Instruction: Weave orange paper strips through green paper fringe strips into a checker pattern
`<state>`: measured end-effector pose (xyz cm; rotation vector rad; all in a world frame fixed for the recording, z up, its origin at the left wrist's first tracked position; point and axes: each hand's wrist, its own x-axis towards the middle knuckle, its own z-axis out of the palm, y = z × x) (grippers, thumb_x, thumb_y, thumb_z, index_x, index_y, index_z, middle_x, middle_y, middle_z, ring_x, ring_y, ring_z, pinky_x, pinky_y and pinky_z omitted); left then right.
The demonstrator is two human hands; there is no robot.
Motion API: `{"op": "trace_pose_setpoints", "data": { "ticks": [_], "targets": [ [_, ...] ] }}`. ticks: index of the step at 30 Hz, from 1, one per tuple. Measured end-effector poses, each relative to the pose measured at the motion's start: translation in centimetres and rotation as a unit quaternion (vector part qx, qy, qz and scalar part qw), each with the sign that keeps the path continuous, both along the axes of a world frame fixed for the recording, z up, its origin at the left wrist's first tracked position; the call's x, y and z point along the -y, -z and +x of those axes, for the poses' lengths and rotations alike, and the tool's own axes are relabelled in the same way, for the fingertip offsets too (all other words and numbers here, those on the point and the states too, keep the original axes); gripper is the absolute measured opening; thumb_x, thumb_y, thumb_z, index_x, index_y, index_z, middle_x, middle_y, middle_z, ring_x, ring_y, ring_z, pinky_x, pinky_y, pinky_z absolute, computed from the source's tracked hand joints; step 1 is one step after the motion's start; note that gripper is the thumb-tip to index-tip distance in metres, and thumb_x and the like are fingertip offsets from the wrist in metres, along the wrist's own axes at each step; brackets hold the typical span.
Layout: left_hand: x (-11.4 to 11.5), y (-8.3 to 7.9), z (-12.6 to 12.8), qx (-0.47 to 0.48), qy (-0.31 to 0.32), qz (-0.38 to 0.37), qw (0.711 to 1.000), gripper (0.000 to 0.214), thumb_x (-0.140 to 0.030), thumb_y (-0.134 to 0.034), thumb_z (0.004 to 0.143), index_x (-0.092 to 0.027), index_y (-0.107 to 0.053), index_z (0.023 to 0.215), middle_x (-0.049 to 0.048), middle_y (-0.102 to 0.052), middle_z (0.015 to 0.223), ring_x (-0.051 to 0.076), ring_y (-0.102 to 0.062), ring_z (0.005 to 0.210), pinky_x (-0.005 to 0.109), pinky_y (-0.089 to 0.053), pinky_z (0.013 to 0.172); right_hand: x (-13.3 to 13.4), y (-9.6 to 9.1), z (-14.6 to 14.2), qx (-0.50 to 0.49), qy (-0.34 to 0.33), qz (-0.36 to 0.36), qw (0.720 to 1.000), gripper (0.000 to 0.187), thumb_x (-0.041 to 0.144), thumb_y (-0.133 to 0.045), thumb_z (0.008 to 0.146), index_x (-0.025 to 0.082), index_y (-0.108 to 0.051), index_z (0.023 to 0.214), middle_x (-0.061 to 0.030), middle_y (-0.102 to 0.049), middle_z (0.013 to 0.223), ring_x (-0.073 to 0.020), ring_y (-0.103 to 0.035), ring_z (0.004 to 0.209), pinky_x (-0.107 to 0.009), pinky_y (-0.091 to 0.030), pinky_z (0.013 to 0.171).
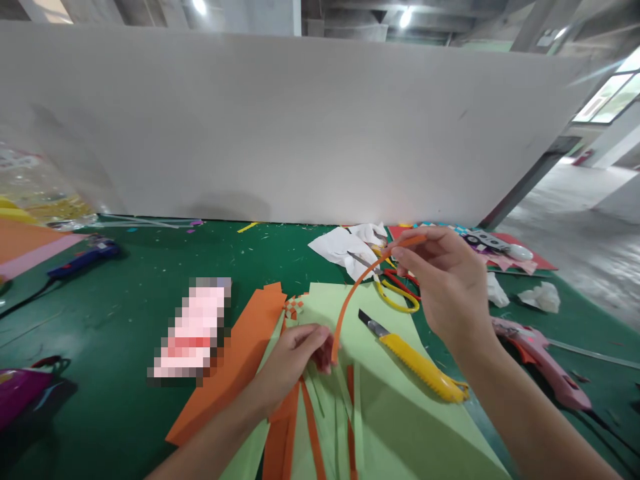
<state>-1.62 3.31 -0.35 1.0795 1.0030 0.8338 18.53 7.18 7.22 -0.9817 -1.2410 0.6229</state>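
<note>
My right hand [445, 280] pinches the upper end of a narrow orange paper strip [353, 290], which bows down to the left. The strip's lower end is right beside the curled fingertips of my left hand [305, 347]; whether they grip it I cannot make out. Beneath both hands lie light green paper sheets [390, 413], with loose green and orange strips [311, 420] on them. A small orange-and-white checkered woven piece [294, 307] shows just above my left hand. A yellow utility knife [417, 363] lies on the green paper, its blade out.
Orange paper [235, 360] and a pixelated pink object [193, 330] lie left. Yellow-handled scissors [400, 297] and white tissue [337, 248] are beyond the sheets. A pink glue gun [545, 360] lies right, a blue tool [83, 259] far left. A white panel [310, 133] stands behind.
</note>
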Motion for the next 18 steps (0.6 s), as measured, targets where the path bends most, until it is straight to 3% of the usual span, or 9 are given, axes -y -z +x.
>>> {"op": "trace_pose_setpoints", "data": {
  "ticks": [7, 11, 15, 18],
  "targets": [
    [-0.3, 0.2, -0.3, 0.078, -0.007, -0.064, 0.995, 0.054, -0.064, -0.049, 0.084, -0.015, -0.071, 0.077, 0.0068, -0.066, 0.063, 0.016, -0.062, 0.059, 0.026, -0.046, 0.060, 2.7, -0.9, -1.8, 0.123, -0.068, 0.016, 0.990, 0.015, 0.014, -0.066, 0.081, 0.023, -0.067, 0.092, -0.0020, -0.069, 0.085, -0.0149, -0.067, 0.075, -0.029, -0.057, 0.066],
    [-0.4, 0.4, -0.3, 0.089, -0.005, -0.061, 0.994, 0.051, -0.061, -0.050, 0.086, -0.014, -0.071, 0.081, 0.0065, -0.068, 0.065, 0.016, -0.062, 0.057, 0.025, -0.047, 0.058, 1.6, -0.9, -1.1, 0.083, 0.020, 0.036, 0.996, 0.012, 0.015, -0.068, 0.081, 0.021, -0.067, 0.092, -0.0019, -0.070, 0.084, -0.0156, -0.069, 0.076, -0.029, -0.058, 0.067],
    [-0.3, 0.3, -0.4, 0.088, -0.004, -0.067, 0.994, 0.052, -0.059, -0.048, 0.088, -0.012, -0.069, 0.081, 0.0070, -0.068, 0.065, 0.016, -0.063, 0.058, 0.025, -0.047, 0.059, 1.0, -1.3, -0.6, -0.006, 0.126, 0.137, 0.983, 0.011, 0.014, -0.067, 0.082, 0.020, -0.065, 0.091, -0.0016, -0.069, 0.086, -0.0184, -0.070, 0.087, -0.034, -0.057, 0.082],
    [-0.4, 0.2, -0.4, 0.083, -0.005, -0.077, 0.994, 0.059, -0.063, -0.045, 0.087, -0.011, -0.070, 0.081, 0.0081, -0.068, 0.066, 0.016, -0.063, 0.058, 0.027, -0.047, 0.060, 1.6, -1.6, -1.0, -0.003, 0.134, 0.161, 0.978, 0.011, 0.014, -0.066, 0.083, 0.020, -0.064, 0.091, -0.0024, -0.069, 0.089, -0.0187, -0.070, 0.090, -0.034, -0.055, 0.085]
  ]
}}
